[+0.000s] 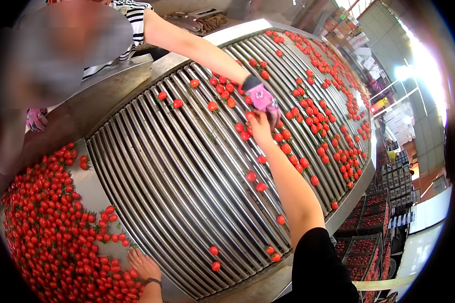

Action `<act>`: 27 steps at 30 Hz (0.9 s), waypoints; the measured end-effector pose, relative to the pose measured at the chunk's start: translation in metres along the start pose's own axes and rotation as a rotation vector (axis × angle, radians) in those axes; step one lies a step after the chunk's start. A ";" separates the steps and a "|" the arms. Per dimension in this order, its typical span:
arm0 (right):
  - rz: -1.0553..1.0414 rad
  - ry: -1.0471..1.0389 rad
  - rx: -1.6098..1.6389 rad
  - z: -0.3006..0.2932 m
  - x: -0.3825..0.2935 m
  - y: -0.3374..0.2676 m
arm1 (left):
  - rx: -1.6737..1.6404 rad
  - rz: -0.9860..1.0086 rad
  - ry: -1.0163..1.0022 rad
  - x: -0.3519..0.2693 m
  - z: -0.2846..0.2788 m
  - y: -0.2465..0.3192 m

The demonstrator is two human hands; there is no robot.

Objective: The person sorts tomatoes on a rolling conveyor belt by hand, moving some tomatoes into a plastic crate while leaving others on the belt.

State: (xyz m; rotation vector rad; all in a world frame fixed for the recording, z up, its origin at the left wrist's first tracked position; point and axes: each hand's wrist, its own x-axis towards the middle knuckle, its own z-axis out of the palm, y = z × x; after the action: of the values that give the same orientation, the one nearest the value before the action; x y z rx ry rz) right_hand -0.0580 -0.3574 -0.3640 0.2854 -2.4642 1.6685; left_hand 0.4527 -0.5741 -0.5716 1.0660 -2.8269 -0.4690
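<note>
My left hand [145, 264] lies flat on the metal plate [89, 186] at the lower edge of the rollers, fingers extended, holding nothing. Beside it spreads a thick heap of cherry tomatoes [57, 227], many with green calyxes. Reaching across the roller conveyor [182, 163], my right hand [261, 128] has its fingertips closed around a cherry tomato [249, 115]. Two more tomatoes [242, 131] rest on the rollers just left of those fingers. A co-worker's hand in a pink patterned glove [264, 102] is right behind my right hand, partly overlapped by it.
Loose tomatoes [314, 119] are scattered over the far rollers. Metal side rails [246, 33] border the conveyor. The co-worker's bare forearm [197, 47] crosses from the upper left; their other gloved hand [36, 119] is at the left rim. Tomato-filled crates [364, 248] stand at right.
</note>
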 end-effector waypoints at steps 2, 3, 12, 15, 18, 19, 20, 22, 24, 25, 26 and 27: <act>0.204 -0.044 0.385 0.010 -0.023 -0.033 | 0.029 -0.025 -0.008 0.004 -0.001 -0.009; 0.244 -0.057 0.515 0.007 -0.025 -0.038 | 0.033 -0.029 -0.022 0.003 0.000 -0.008; -0.537 0.036 -0.593 0.063 0.001 -0.019 | 0.076 -0.028 -0.037 0.002 0.004 -0.018; -0.525 0.117 -0.888 0.079 0.023 -0.034 | 0.088 -0.046 -0.059 0.002 0.005 -0.022; -0.472 0.009 -1.151 0.066 0.046 -0.011 | 0.058 -0.048 -0.089 0.001 0.008 -0.019; -0.469 0.015 -1.198 0.066 0.046 -0.009 | 0.047 -0.049 -0.095 0.001 0.009 -0.020; -0.449 -0.010 -1.182 0.062 0.046 -0.007 | 0.043 -0.044 -0.091 0.000 0.011 -0.020; -0.412 -0.060 -1.137 0.054 0.040 -0.012 | 0.045 -0.037 -0.075 0.000 0.013 -0.024; -0.132 -0.048 -0.504 0.043 0.019 -0.018 | 0.044 -0.039 -0.085 0.000 0.011 -0.027; 0.004 -0.042 -0.182 0.038 0.007 -0.025 | 0.045 -0.041 -0.087 0.001 0.011 -0.029; 0.132 -0.040 0.032 0.033 -0.003 -0.034 | 0.061 -0.050 -0.091 0.001 0.013 -0.032; 0.259 -0.034 0.240 0.024 -0.012 -0.042 | 0.074 -0.055 -0.099 0.000 0.014 -0.033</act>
State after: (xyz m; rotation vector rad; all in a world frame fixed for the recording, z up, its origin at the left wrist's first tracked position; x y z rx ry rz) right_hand -0.0367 -0.3941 -0.3380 0.0195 -2.4094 2.0846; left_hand 0.4706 -0.5938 -0.5950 1.1680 -2.9283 -0.4371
